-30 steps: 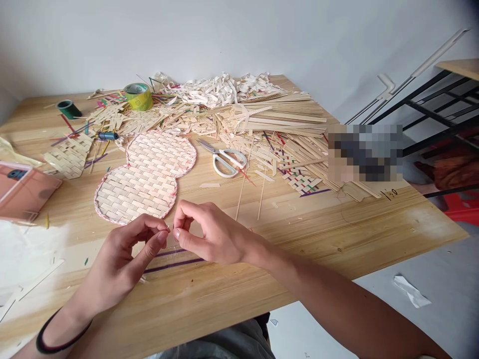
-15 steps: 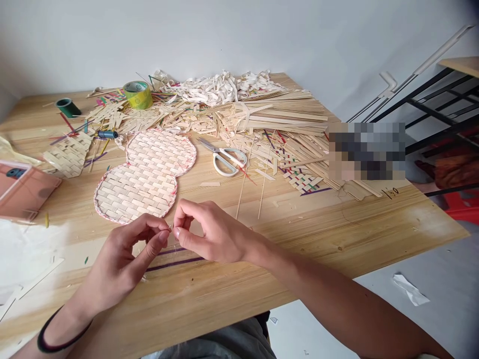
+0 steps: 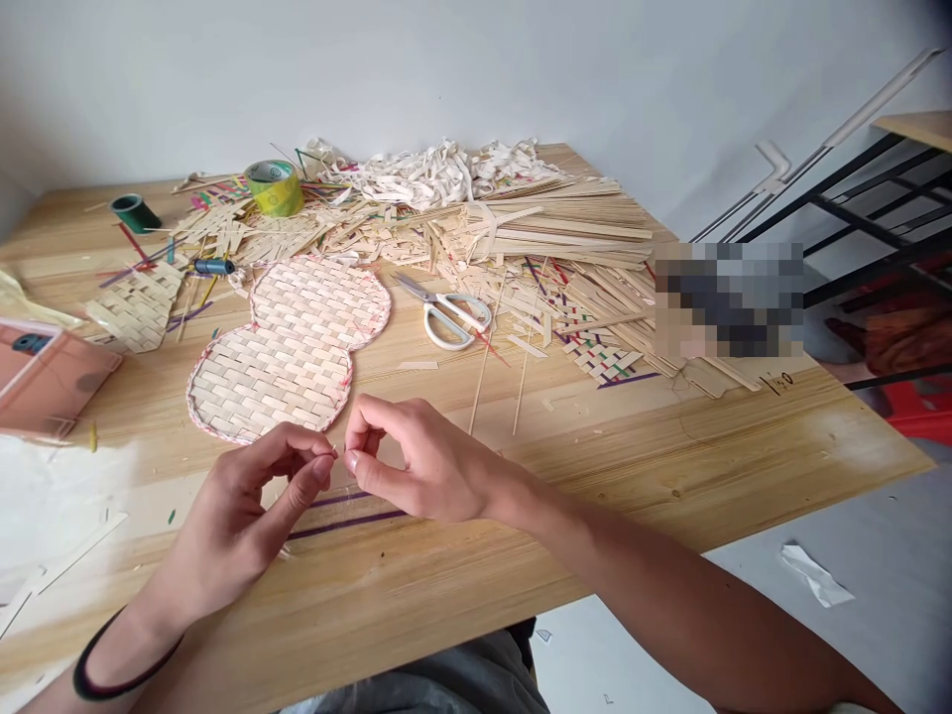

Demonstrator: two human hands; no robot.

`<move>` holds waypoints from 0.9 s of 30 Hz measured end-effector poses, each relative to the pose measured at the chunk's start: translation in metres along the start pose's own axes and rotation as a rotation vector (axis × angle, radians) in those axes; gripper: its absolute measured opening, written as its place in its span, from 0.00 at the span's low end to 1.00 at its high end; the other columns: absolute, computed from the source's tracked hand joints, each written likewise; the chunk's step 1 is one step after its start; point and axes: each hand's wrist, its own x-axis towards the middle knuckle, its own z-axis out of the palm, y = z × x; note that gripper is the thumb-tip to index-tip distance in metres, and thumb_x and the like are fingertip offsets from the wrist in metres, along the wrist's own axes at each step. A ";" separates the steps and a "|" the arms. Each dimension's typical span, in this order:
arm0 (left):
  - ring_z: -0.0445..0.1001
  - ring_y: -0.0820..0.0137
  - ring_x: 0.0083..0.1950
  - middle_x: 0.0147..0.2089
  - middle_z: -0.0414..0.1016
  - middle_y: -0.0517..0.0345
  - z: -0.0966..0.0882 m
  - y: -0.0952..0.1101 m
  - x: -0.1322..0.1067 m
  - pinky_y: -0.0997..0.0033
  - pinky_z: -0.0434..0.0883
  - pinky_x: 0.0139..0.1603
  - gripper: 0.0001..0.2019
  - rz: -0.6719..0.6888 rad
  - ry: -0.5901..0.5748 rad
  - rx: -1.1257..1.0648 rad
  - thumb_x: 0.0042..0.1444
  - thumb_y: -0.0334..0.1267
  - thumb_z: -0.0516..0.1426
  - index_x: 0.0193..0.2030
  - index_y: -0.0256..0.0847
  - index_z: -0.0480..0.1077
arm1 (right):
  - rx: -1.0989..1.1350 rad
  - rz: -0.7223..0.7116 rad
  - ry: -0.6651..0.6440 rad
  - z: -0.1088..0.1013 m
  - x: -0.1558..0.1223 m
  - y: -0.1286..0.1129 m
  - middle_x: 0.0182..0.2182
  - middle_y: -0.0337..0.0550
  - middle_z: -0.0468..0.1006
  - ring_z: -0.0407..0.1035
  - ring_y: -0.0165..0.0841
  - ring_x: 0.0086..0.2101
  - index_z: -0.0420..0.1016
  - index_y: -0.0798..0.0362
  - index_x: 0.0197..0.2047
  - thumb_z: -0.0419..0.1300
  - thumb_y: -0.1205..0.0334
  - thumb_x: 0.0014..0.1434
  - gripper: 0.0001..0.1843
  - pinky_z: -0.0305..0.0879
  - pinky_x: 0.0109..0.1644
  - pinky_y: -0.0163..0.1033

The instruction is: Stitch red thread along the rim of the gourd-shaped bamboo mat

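Observation:
My left hand (image 3: 242,506) pinches thumb and forefinger together around something too small to name; a tiny pale tip shows at the fingertips. Facing it, my right hand (image 3: 427,464) is closed in a pinch too, and what it holds cannot be made out. A narrow gap separates the two sets of fingertips. Just beyond them lies a gourd-shaped woven piece (image 3: 279,372) of pale strips, its edge bound in red and white. Dark purple strips (image 3: 349,526) lie on the table beneath my hands.
White-handled scissors (image 3: 446,322) lie beside the woven piece. Behind are a bundle of bamboo strips (image 3: 557,223), white ribbon (image 3: 438,174), a tape roll (image 3: 275,188) and a green thread spool (image 3: 135,212). A pink box (image 3: 56,387) stands left. Thin sticks (image 3: 487,367) lie right of centre.
Almost nothing differs. My left fingertips have shifted very slightly to the left; the right hand keeps its pinch in the same place.

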 end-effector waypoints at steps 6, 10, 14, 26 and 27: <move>0.77 0.71 0.37 0.37 0.80 0.59 0.000 -0.001 0.000 0.75 0.73 0.38 0.11 -0.012 -0.016 0.006 0.73 0.45 0.57 0.45 0.42 0.77 | -0.004 0.022 -0.007 0.000 0.000 -0.001 0.31 0.36 0.76 0.70 0.30 0.33 0.67 0.51 0.38 0.61 0.66 0.65 0.06 0.65 0.41 0.35; 0.77 0.70 0.38 0.38 0.80 0.58 0.000 0.000 0.000 0.75 0.73 0.39 0.11 -0.016 -0.028 0.014 0.73 0.45 0.57 0.45 0.42 0.77 | 0.004 0.013 -0.011 0.000 -0.001 -0.001 0.31 0.37 0.76 0.70 0.31 0.33 0.66 0.51 0.37 0.61 0.67 0.65 0.06 0.65 0.41 0.36; 0.78 0.70 0.38 0.38 0.81 0.58 0.000 0.000 0.000 0.75 0.74 0.39 0.11 -0.022 -0.026 0.011 0.73 0.46 0.58 0.45 0.42 0.77 | 0.004 0.015 -0.019 0.001 -0.001 0.000 0.31 0.37 0.76 0.70 0.31 0.33 0.67 0.51 0.38 0.61 0.66 0.66 0.06 0.65 0.41 0.36; 0.77 0.70 0.39 0.38 0.80 0.58 0.000 0.000 -0.001 0.75 0.73 0.40 0.11 -0.024 -0.036 0.015 0.73 0.46 0.57 0.45 0.43 0.77 | 0.010 0.009 -0.017 0.000 -0.001 0.000 0.32 0.38 0.76 0.71 0.32 0.34 0.67 0.51 0.38 0.61 0.66 0.67 0.05 0.66 0.42 0.36; 0.77 0.70 0.38 0.38 0.80 0.58 0.000 0.000 -0.001 0.75 0.73 0.39 0.11 -0.026 -0.032 0.015 0.73 0.46 0.57 0.45 0.42 0.77 | 0.012 0.011 -0.016 0.000 -0.001 0.000 0.33 0.38 0.76 0.70 0.31 0.35 0.67 0.51 0.38 0.61 0.66 0.67 0.05 0.66 0.42 0.36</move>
